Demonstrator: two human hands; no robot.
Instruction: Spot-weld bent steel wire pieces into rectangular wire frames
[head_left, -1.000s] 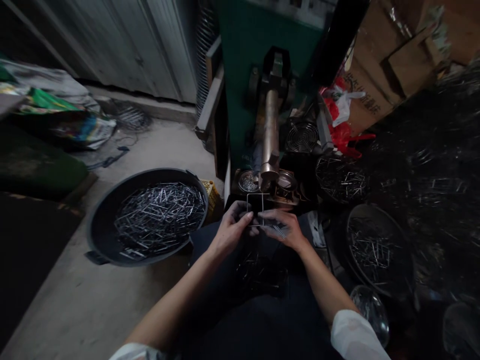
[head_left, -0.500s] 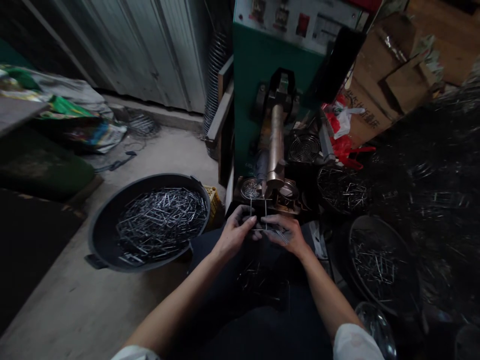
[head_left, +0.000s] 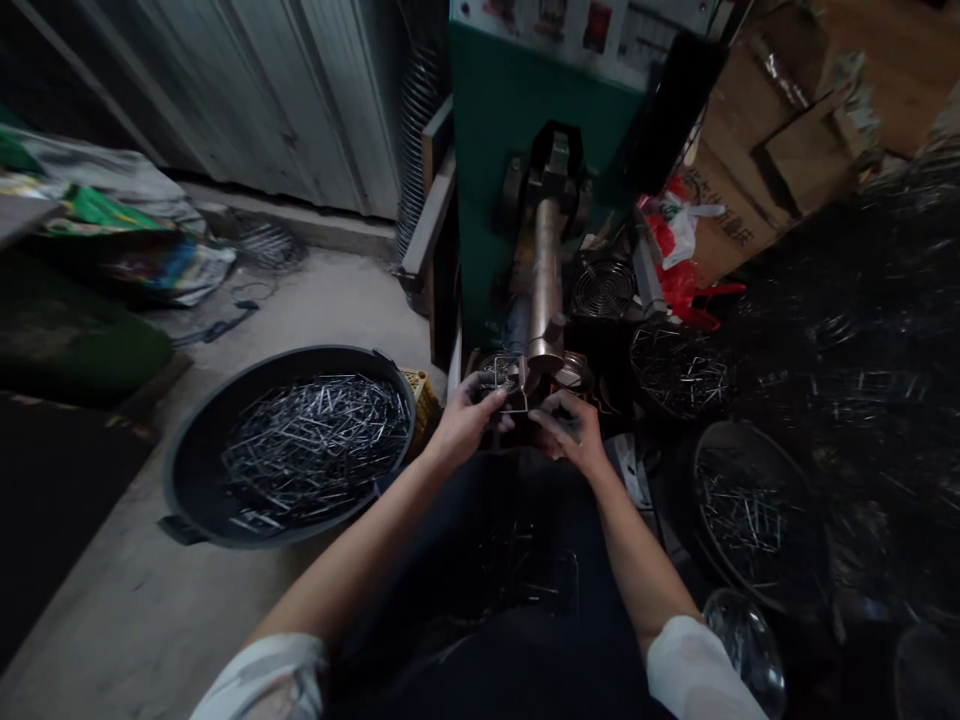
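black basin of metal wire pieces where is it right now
In the head view the black basin sits on the floor on the person's left, beside the left hand and below-left of the green machine.

Dim room with corrugated wall (head_left: 300,100), concrete floor (head_left: 112,620).

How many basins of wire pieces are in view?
3: large basin at left, second basin right of the machine, third basin at lower right. Darkness may hide more.
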